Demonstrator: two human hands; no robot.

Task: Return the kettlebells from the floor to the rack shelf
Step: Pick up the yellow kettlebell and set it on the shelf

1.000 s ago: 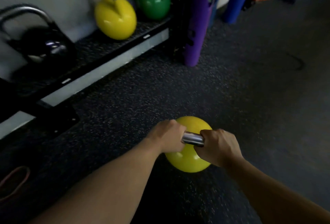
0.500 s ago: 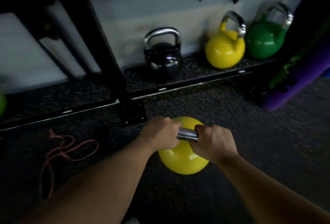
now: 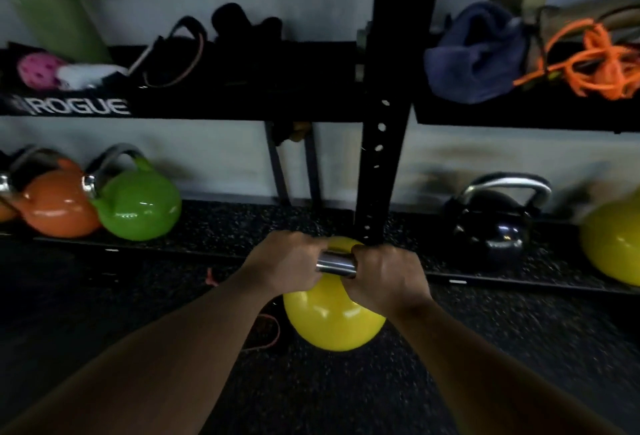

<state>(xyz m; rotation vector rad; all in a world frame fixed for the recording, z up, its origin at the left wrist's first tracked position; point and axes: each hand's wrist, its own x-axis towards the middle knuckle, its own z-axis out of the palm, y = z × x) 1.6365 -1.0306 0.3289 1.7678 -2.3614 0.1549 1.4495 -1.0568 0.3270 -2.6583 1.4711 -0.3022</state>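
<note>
A yellow kettlebell (image 3: 332, 320) with a steel handle hangs in front of me, off the floor. My left hand (image 3: 287, 263) and my right hand (image 3: 384, 277) are both closed around its handle, side by side. It hangs just in front of the rack's black upright post (image 3: 384, 143). The low rack shelf (image 3: 235, 226) runs behind it. On that shelf stand an orange kettlebell (image 3: 59, 206) and a lime green kettlebell (image 3: 138, 207) at the left, and a black kettlebell (image 3: 491, 223) and another yellow kettlebell (image 3: 613, 244) at the right.
An upper shelf (image 3: 242, 102) holds straps, a pink ball (image 3: 36, 71), a blue cloth (image 3: 478, 53) and an orange rope (image 3: 588, 64). A reddish band (image 3: 266, 330) lies on the black rubber floor (image 3: 519, 348) under the kettlebell.
The view has swung left along the rack and closer to it. The kettlebell stays in both hands, now in front of the upright post, with the orange and lime green ones newly in view.
</note>
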